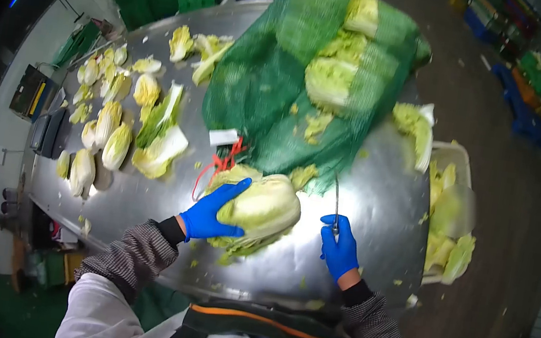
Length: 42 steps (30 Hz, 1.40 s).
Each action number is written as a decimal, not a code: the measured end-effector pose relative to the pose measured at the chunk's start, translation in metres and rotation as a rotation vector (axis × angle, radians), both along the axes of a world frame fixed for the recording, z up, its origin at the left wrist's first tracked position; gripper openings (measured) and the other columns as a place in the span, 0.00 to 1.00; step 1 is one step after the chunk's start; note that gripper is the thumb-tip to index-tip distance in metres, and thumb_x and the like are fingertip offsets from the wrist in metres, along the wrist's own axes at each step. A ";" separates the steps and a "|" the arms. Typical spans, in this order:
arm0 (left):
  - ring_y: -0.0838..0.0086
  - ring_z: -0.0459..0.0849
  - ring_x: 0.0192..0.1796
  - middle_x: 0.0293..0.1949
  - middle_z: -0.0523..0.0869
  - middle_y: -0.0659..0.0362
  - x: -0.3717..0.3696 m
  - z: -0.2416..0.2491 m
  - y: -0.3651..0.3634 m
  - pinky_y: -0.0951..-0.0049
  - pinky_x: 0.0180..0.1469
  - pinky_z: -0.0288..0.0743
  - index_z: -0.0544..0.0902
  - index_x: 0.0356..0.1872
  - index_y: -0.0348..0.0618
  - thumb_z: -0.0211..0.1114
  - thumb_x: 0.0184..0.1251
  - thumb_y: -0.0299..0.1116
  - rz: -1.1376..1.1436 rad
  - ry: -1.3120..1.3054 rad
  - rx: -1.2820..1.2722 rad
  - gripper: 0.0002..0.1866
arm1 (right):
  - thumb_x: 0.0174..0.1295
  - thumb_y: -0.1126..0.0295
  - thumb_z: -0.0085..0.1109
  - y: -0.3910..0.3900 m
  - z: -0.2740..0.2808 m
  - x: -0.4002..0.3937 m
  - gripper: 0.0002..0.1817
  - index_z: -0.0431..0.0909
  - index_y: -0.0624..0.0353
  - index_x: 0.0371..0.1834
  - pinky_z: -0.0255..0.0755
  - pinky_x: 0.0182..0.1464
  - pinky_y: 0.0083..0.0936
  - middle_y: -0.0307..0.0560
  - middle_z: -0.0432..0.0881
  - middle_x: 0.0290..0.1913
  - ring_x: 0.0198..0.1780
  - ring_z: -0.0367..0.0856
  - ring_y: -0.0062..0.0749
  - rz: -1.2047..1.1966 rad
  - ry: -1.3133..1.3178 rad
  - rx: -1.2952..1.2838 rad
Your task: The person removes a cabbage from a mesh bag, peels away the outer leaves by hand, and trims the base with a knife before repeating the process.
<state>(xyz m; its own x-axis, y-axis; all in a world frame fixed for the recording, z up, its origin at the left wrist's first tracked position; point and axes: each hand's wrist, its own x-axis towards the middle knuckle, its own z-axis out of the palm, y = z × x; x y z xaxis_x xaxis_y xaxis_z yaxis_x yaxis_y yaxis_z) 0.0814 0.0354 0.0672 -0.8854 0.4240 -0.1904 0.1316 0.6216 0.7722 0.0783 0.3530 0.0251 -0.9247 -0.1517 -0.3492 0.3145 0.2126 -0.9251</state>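
My left hand [214,213], in a blue glove, grips a Chinese cabbage [267,204] from its left side. The cabbage lies on the metal table with its pale base toward the right and loose outer leaves beneath it. In my right hand [341,249], also blue-gloved, is a knife [336,202], its thin blade pointing away from me, apart from the cabbage. Just beyond both hands a green mesh sack [259,98] holds several more Chinese cabbages [331,81]. Red string [223,161] and a white tag [223,137] are at the sack's near left corner.
Several small trimmed cabbage heads [108,122] and loose leaves [161,150] lie on the left of the steel table [158,229]. A pale bin [455,157] with cut leaves stands off the right edge. Colored crates [532,81] sit on the floor at the far right.
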 end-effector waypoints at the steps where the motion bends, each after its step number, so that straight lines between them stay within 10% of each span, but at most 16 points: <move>1: 0.54 0.59 0.72 0.70 0.60 0.47 0.017 -0.008 -0.001 0.60 0.73 0.52 0.52 0.74 0.43 0.78 0.45 0.47 -0.059 0.079 0.000 0.56 | 0.66 0.69 0.52 0.001 -0.009 0.013 0.10 0.72 0.56 0.48 0.73 0.35 0.24 0.42 0.78 0.33 0.28 0.75 0.26 0.056 0.048 0.047; 8: 0.59 0.54 0.75 0.72 0.58 0.48 0.038 -0.025 0.002 0.62 0.74 0.47 0.52 0.74 0.42 0.79 0.45 0.45 0.059 -0.057 0.103 0.57 | 0.68 0.62 0.48 -0.009 -0.036 0.050 0.14 0.70 0.53 0.52 0.74 0.48 0.33 0.54 0.81 0.47 0.46 0.81 0.47 0.185 0.095 0.293; 23: 0.57 0.54 0.74 0.72 0.57 0.48 0.036 -0.040 0.002 0.61 0.74 0.48 0.52 0.73 0.41 0.80 0.45 0.43 -0.033 0.062 0.066 0.57 | 0.66 0.65 0.45 -0.050 -0.066 0.010 0.11 0.72 0.58 0.43 0.72 0.42 0.49 0.62 0.81 0.38 0.41 0.79 0.61 0.332 0.107 0.680; 27: 0.52 0.56 0.73 0.70 0.59 0.47 0.063 -0.056 0.010 0.58 0.73 0.51 0.54 0.72 0.41 0.81 0.40 0.46 0.023 0.247 0.057 0.58 | 0.66 0.60 0.45 -0.043 -0.068 -0.007 0.15 0.74 0.58 0.47 0.72 0.49 0.45 0.64 0.81 0.42 0.46 0.79 0.60 0.418 0.114 0.666; 31: 0.47 0.62 0.69 0.67 0.63 0.43 0.088 -0.038 0.021 0.55 0.69 0.59 0.59 0.70 0.45 0.80 0.42 0.47 0.020 0.332 -0.035 0.54 | 0.62 0.56 0.49 -0.026 -0.003 -0.039 0.22 0.75 0.61 0.51 0.80 0.26 0.30 0.55 0.82 0.36 0.28 0.83 0.38 0.638 -0.166 0.517; 37: 0.54 0.69 0.63 0.58 0.73 0.47 0.057 -0.018 0.036 0.60 0.65 0.63 0.73 0.61 0.44 0.71 0.55 0.48 0.129 0.241 0.071 0.34 | 0.54 0.36 0.59 -0.022 0.012 0.018 0.37 0.71 0.55 0.56 0.74 0.48 0.40 0.62 0.82 0.43 0.46 0.81 0.56 0.264 0.022 0.379; 42: 0.57 0.77 0.53 0.49 0.78 0.49 0.025 -0.013 0.051 0.62 0.58 0.70 0.78 0.54 0.44 0.71 0.54 0.47 0.104 0.144 -0.068 0.28 | 0.54 0.51 0.67 -0.050 0.018 0.051 0.25 0.70 0.58 0.43 0.73 0.41 0.33 0.48 0.78 0.33 0.35 0.79 0.38 -0.012 0.057 0.331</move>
<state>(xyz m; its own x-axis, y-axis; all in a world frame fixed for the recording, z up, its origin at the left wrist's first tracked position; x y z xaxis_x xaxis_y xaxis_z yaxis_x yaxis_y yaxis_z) 0.1064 0.0864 0.0538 -0.9439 0.3195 -0.0835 0.1704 0.6879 0.7056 0.1294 0.3032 0.0428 -0.9450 -0.0279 -0.3258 0.2688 0.5010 -0.8227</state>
